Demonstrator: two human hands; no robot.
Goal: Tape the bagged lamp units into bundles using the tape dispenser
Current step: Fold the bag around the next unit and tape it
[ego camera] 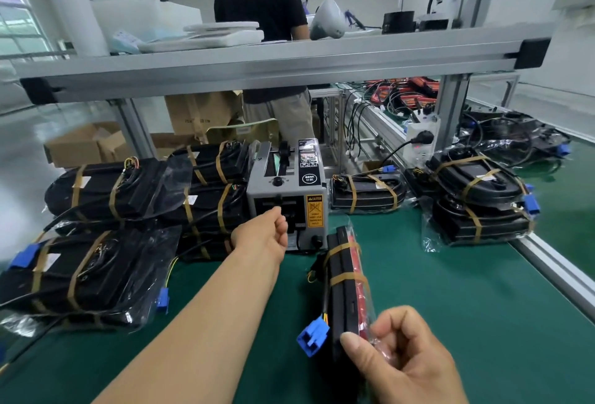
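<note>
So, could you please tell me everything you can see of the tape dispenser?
The tape dispenser is a grey, metal-looking box standing upright on the green mat. On top are a black roller, a black dial and a black control panel. The front has a dark outlet slot and a yellow caution label. A black cable runs at its lower front. Taped bundles lie close on its picture-left side. The left hand reaches the slot, fingers curled; whether it holds tape cannot be seen.
</note>
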